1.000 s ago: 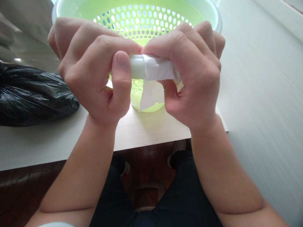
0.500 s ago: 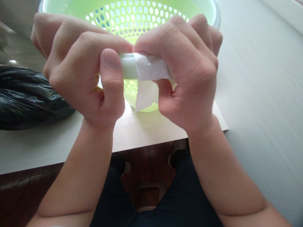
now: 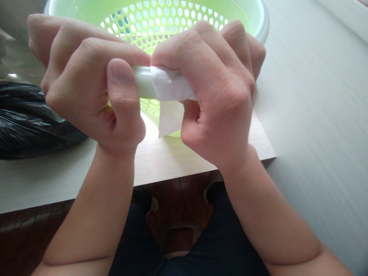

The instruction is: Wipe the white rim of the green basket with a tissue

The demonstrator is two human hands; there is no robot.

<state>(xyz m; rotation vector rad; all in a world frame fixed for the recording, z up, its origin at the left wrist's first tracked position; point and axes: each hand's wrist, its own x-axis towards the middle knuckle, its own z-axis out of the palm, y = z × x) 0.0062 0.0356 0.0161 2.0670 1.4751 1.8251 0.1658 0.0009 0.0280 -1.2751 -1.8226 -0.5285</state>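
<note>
My left hand point(image 3: 86, 84) is closed around a smooth, rounded pale green bar point(image 3: 145, 82), its thumb lying along the near side. This bar looks like the near rim of the light green plastic basket point(image 3: 152, 11); its ends are hidden by my hands. A white sheet point(image 3: 172, 84), thin like paper, is folded over the bar, and a loose flap of it hangs below. My right hand point(image 3: 221, 84) grips the sheet and the bar together, index finger on top and thumb underneath. The tips of both index fingers meet above the bar.
A black plastic bag point(image 3: 31, 122) lies at the left on the pale wood-grain tabletop point(image 3: 172, 165). Another pale surface point(image 3: 316, 153) extends along the right. Below the table edge are my legs point(image 3: 224, 237) and a dark wooden floor point(image 3: 172, 203).
Both hands have shifted a little to the left in view, and the white sheet has shifted with them. Their grip looks the same.
</note>
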